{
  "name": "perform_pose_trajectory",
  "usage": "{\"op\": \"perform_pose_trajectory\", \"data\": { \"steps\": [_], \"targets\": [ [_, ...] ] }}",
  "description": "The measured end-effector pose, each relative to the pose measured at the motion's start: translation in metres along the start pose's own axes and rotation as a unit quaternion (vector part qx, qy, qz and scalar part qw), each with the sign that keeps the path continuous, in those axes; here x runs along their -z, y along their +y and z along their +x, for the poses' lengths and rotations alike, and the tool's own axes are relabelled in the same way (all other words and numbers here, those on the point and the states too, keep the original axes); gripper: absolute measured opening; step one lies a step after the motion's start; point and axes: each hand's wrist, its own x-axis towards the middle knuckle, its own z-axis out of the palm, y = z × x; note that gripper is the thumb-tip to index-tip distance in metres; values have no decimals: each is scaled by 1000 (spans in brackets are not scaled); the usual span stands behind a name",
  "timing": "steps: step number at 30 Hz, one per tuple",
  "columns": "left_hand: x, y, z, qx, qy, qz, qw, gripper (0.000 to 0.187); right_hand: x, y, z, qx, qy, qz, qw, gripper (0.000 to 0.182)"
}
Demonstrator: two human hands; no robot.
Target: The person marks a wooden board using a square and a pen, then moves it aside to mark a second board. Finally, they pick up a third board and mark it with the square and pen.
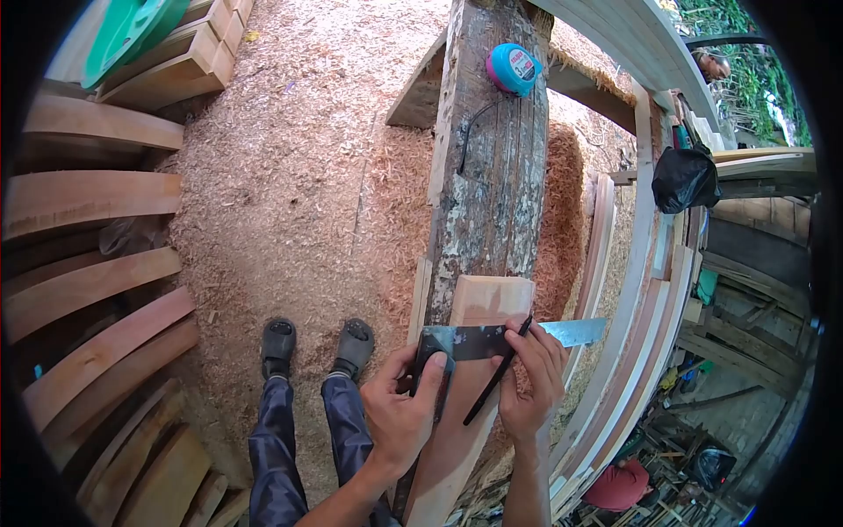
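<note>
A try square point(479, 344) lies across a pale wooden board point(496, 297), its blade running past the board's right edge. My left hand point(404, 408) is closed around the square's dark stock, pressing it to the board's left side. In my right hand point(534, 378) is a slim black pencil or pen point(485, 388), its upper part against the blade and its lower end slanting down over the board. The board rests on a worn, paint-spotted bench plank point(492, 202). Farther up the plank sits a blue and pink tape measure point(514, 70).
Curved timber pieces point(92, 195) are stacked along the left. Wood shavings point(290, 193) cover the ground around my feet. Long boards point(645, 325) stand to the right, with a black plastic bag point(685, 180) hanging beside them. A person in red point(617, 486) is at lower right.
</note>
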Motion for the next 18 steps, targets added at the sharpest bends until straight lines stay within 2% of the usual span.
{"op": "perform_pose_trajectory", "data": {
  "steps": [2,5,7,8,10,15,18],
  "targets": [
    [0,6,-1,17,-5,2,1000,26,1,1,0,0,-3,-1,1000,44],
    [0,10,-2,34,-10,18,999,22,0,2,0,2,1,-1,1000,34],
    [0,11,-2,35,-9,30,999,22,0,3,-1,-27,57,94,994,25],
    [0,12,-2,32,-10,32,999,23,0,1,-1,-27,57,94,994,25],
    [0,11,-2,29,-9,35,999,23,-1,-8,-1,-146,100,275,945,35],
    [-1,8,-2,42,-9,24,999,23,-12,-21,16,-163,104,321,927,26],
    [0,6,-2,22,-11,33,999,24,-14,-21,15,-135,105,346,923,20]
  ]
}}
